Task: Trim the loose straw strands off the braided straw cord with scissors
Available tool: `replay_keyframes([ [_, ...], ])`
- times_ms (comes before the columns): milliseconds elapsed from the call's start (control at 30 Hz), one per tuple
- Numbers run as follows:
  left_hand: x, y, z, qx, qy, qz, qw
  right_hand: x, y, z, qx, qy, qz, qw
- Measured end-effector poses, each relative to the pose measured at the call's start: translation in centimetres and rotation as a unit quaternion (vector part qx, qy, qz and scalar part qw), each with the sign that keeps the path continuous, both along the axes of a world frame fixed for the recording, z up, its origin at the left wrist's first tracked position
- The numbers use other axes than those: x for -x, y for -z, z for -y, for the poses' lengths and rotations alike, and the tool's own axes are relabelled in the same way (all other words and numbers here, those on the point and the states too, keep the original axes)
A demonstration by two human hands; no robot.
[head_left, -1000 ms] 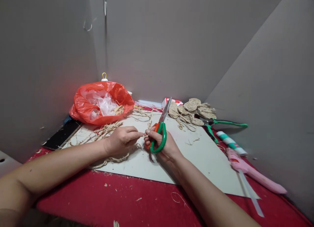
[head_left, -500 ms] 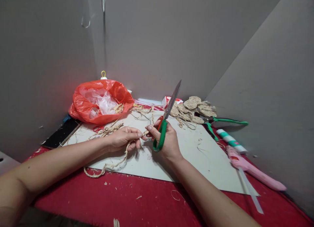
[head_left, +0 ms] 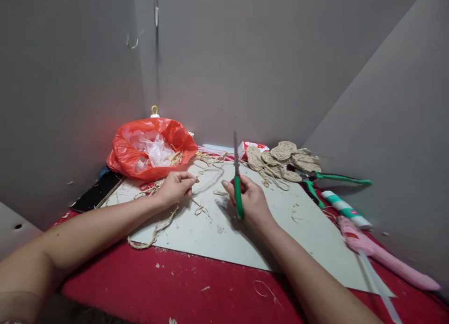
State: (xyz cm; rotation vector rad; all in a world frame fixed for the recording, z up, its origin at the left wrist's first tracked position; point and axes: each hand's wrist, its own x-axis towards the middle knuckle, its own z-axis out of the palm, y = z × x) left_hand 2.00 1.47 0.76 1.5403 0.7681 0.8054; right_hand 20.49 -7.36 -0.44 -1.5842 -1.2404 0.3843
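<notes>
My right hand (head_left: 252, 200) grips green-handled scissors (head_left: 237, 186), blade pointing straight up and seen edge-on. My left hand (head_left: 174, 187) pinches a braided straw cord (head_left: 159, 226) that trails down over the near edge of the white board (head_left: 280, 235). The two hands are a little apart above the board. Short straw trimmings (head_left: 201, 208) lie on the board between them.
An orange plastic bag (head_left: 150, 148) sits at the back left, beside a black phone (head_left: 96, 193). Coiled straw discs (head_left: 280, 158), green pruning shears (head_left: 326, 179), a striped tube (head_left: 345, 208) and a pink glue gun (head_left: 379, 251) lie to the right on the red cloth (head_left: 196, 291).
My hands have drawn apart. The scissors have swung from tilted right to upright, and loose straw trimmings now lie on the board. The view has shifted slightly.
</notes>
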Motion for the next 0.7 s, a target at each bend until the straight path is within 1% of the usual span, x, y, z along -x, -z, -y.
replay_keyframes([
  [33, -0.01, 0.1, -0.31, -0.006, -0.016, 0.007, 1.0, -0.42, -0.06, 0.06, 0.015, 0.009, 0.095, 0.995],
  [67, -0.02, 0.18, -0.57, -0.009, -0.029, 0.013, 0.999, -0.75, -0.09, 0.14, 0.037, 0.016, 0.184, 0.982],
  [100, -0.03, 0.25, -0.76, -0.011, -0.04, 0.018, 0.999, -0.97, -0.1, 0.23, 0.066, 0.018, 0.263, 0.962],
  [133, -0.03, 0.31, -0.89, -0.012, -0.049, 0.023, 0.998, -1.08, -0.07, 0.31, 0.095, 0.016, 0.325, 0.941],
  [200, -0.03, 0.36, -0.97, -0.018, -0.059, 0.031, 0.998, -1.02, 0.06, 0.45, 0.137, 0.002, 0.392, 0.91],
  [233, -0.01, 0.36, -0.96, -0.021, -0.062, 0.035, 0.997, -0.91, 0.14, 0.5, 0.146, -0.007, 0.405, 0.903],
  [333, 0.06, 0.37, -0.89, -0.037, -0.065, 0.05, 0.996, -0.61, 0.28, 0.54, 0.147, -0.021, 0.417, 0.897],
  [467, 0.12, 0.42, -0.92, -0.038, -0.071, 0.063, 0.995, -0.57, 0.16, 0.53, 0.136, 0.009, 0.456, 0.879],
  [567, 0.15, 0.44, -0.99, -0.042, -0.078, 0.076, 0.993, -0.66, 0.08, 0.5, 0.114, 0.035, 0.484, 0.867],
  [700, 0.22, 0.5, -1.02, -0.059, -0.061, 0.084, 0.993, -0.88, 0.09, 0.41, 0.094, 0.052, 0.496, 0.861],
])
